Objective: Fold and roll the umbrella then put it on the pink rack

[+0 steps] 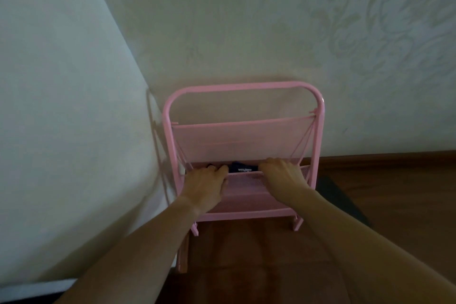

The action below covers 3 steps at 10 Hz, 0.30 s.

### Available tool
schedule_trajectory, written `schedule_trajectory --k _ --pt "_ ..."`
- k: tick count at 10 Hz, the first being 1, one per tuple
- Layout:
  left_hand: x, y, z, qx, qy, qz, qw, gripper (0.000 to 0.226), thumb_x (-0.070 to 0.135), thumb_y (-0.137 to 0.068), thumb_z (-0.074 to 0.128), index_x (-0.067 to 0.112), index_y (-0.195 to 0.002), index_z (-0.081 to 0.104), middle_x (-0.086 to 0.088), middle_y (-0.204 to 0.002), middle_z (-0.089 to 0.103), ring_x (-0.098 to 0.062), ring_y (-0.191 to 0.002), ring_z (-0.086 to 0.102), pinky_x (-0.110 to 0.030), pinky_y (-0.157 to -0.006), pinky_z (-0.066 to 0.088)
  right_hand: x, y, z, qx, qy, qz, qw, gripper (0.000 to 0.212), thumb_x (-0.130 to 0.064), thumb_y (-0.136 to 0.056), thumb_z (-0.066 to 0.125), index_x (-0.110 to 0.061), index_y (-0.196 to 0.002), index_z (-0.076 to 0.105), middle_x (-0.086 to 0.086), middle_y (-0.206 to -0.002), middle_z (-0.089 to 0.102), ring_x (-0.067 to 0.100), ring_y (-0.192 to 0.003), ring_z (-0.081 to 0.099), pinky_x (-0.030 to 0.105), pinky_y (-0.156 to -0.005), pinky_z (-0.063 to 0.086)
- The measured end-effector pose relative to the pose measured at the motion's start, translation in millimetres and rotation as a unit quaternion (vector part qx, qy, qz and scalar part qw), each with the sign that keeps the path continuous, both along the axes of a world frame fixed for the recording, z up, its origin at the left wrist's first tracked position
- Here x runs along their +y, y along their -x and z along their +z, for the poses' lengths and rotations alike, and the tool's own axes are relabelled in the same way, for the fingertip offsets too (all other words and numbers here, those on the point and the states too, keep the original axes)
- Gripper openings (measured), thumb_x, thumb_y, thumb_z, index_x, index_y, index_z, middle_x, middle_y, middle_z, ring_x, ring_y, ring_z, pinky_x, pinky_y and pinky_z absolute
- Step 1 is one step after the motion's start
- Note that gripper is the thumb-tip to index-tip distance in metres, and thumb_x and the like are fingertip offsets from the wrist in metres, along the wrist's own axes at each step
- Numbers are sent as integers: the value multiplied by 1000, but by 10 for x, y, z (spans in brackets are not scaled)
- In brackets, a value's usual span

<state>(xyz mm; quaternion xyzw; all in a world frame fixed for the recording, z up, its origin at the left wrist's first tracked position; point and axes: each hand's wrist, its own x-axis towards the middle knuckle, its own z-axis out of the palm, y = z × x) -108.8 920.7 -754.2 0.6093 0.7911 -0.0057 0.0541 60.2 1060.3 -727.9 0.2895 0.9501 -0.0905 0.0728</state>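
Umbrella low in rack, gripped at both ends by left hand and right hand; best lowered level before release.

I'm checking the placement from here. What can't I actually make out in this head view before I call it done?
- Umbrella: only a dark middle strip shows; left hand and right hand cover its ends, so the roll can't be judged.
- White label on it: too small to read.
- Fingertips: hidden in the pink rack shelf, so the grip is unclear.
- Rack's feet: partly behind the forearms.
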Motion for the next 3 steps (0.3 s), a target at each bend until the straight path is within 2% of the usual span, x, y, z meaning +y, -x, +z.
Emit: schedule_trajectory --k 1,2,3 --pt "-15 -51 105 7 8 13 1000 27 37 -102 42 20 -120 54 -5 -113 70 -26 -103 67 -42 -88 55 -109 -19 95 10 -9 -17 1000 18 -20 -95 60 -17 -113 63 3 -108 68 19 -93 64 35 -85 56" --pt "-122 -216 401 -3 10 41 999 38 41 -102 45 18 -132 53 -8 -121 63 -30 -108 63 -44 -93 50 -317 -130 361 43 -10 -46 998 26 -25 -93 62 -19 -119 57 2 -111 64 20 -98 61 37 -89 53" --pt "-320 -383 773 41 -20 47 998 44 46 -102 40 19 -135 51 -7 -121 63 -28 -106 64 -40 -90 50 -608 -330 705 83 -37 -63 994 27 -27 -94 61 -20 -120 58 2 -115 64 20 -102 61 39 -94 53"
